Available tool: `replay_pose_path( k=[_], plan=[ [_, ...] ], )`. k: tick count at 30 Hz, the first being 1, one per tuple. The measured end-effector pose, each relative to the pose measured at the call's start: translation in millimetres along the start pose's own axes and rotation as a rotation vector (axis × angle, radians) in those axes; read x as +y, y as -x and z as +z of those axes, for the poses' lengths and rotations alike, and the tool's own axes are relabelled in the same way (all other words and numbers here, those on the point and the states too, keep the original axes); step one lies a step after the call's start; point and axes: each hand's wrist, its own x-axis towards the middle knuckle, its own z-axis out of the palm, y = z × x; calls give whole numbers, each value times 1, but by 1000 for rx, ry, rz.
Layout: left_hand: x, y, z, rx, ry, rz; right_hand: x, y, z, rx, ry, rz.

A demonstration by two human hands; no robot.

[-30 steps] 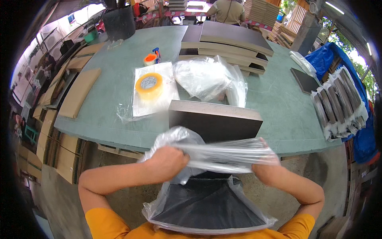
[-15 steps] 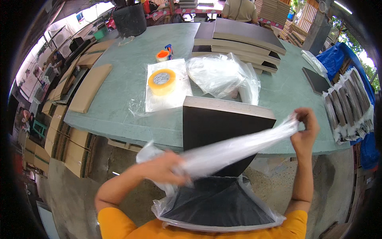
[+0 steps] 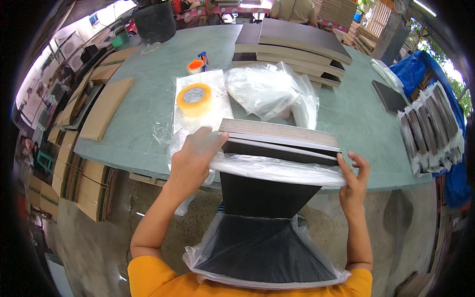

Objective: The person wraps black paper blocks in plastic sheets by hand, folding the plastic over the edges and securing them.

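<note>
A stack of dark flat boards [image 3: 277,141] leans from the edge of the green table [image 3: 148,99] down toward my body, its lower end inside a clear plastic bag [image 3: 267,171]. My left hand [image 3: 194,161] grips the bag's bunched rim at the stack's upper left corner. On the right side of the stack, my right hand [image 3: 354,180] holds the same rim with its fingers spread. The bag mouth stretches across the boards just below their top edge.
A roll of yellow tape [image 3: 194,99] lies on a plastic sheet beside an orange tape dispenser [image 3: 197,64]. Loose clear bags [image 3: 269,89], a pile of dark boards [image 3: 292,47], wrapped bundles [image 3: 433,126] and cardboard pieces [image 3: 105,106] surround the workspace. A person [image 3: 294,9] stands at the far side.
The bag rim, slanted and lower half a second ago, is now pulled up level near the top of the boards. Both hands rose with it; the boards tilted toward the table.
</note>
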Motion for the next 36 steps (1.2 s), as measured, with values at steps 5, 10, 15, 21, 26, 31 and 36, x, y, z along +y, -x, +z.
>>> replay_pose_path(
  k=[5, 10, 15, 21, 26, 31, 36],
  plan=[
    [6, 16, -23, 75, 129, 102, -2, 7, -19, 79, -192, -77],
    [7, 26, -33, -56, 461, -2, -11, 13, -36, -36, -389, 184],
    [-36, 63, -13, -622, 1477, -386, 53, 78, -9, -729, -1703, 468],
    [-79, 225, 155, -946, 1641, -960, 56, 238, 113, -786, -1885, 1394],
    [-50, 188, 163, -841, 960, -1127, 78, 258, 150, -939, -1211, 1335],
    [-2, 76, 21, -628, 669, -553, 24, 85, 5, -759, -881, 761],
    [72, 75, 7, -1168, 1386, 105, -63, 74, 11, -1468, -1718, -377]
  ],
)
